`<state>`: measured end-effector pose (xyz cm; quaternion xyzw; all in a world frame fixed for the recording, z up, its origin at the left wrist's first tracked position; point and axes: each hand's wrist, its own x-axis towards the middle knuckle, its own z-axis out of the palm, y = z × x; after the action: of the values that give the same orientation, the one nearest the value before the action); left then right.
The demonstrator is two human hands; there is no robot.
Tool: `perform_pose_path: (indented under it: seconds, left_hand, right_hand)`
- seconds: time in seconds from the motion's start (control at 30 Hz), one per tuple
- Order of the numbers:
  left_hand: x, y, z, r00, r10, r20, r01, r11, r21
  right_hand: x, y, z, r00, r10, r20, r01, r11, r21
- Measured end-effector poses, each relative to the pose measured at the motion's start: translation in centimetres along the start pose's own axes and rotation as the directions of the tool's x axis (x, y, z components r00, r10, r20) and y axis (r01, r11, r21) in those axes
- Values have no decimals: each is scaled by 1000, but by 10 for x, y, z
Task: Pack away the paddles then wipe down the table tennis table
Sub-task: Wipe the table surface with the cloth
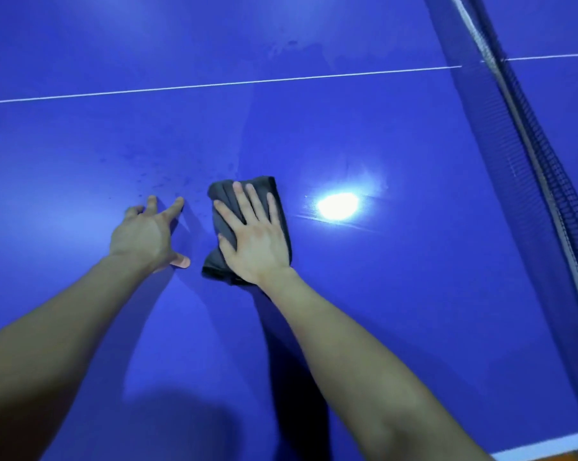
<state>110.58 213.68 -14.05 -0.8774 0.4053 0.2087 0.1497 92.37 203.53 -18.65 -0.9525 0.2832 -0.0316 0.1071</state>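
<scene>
My right hand (254,237) presses the gray cloth (247,224) flat, fingers straight. My left hand (146,232) rests spread on the blue counter (380,294), holding nothing.

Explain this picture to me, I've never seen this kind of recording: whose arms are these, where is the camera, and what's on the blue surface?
There is no machine here. A person wears a camera on the head, so this single view looks forward and down along their own two bare arms.

The blue surface is a table tennis table. A white line crosses it, and the net runs down the right side.

The right hand lies flat on a folded dark grey cloth, pressing it to the table as in wiping. The left hand holds nothing; its spread fingers rest on the table.

Dark specks, possibly droplets, sit just beyond the left hand. The bright spot is a reflected light. No paddles are in view.
</scene>
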Motion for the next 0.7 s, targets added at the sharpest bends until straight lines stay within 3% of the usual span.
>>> perform_pose_path:
  seconds: [0.07,0.13,0.2,0.27,0.33,0.37,0.43,0.53,0.6,0.7]
  left_hand:
    - [0,1,-2,1000,1,14,-1,1000,-3]
    - [-1,1,-2,1000,-2,12,2,1000,-13]
    - [-3,1,-1,1000,-2,8,2,1000,-23]
    - [-4,1,0,1000,-4,-5,4,1000,-17]
    - [-5,2,1,1000,-6,-7,6,1000,-8]
    - [-5,3,1,1000,-11,-13,10,1000,-7]
    - [-8,3,0,999,-21,-29,20,1000,-9]
    - [-10,3,-3,999,-33,-31,32,999,-36]
    - [-12,4,-5,999,-40,-17,39,998,-54]
    - [-12,5,-16,999,-35,8,36,999,-29]
  right_hand:
    - [-14,53,-6,996,-16,-86,20,998,53]
    - [-39,129,-19,974,172,-148,-168,985,43]
    - [-68,205,-38,870,457,-183,-462,887,16]
    - [-86,248,-53,712,683,-162,-689,724,28]
    - [-75,240,-51,600,785,-153,-792,610,26]
    - [-60,219,-45,590,792,-157,-800,599,17]
    - [-20,155,-30,712,681,-167,-695,718,-35]
    - [43,39,-6,945,316,-86,-322,945,-54]
    - [67,-5,-1,994,108,-4,-108,993,-37]
    - [69,25,-2,999,-32,-18,32,999,7]
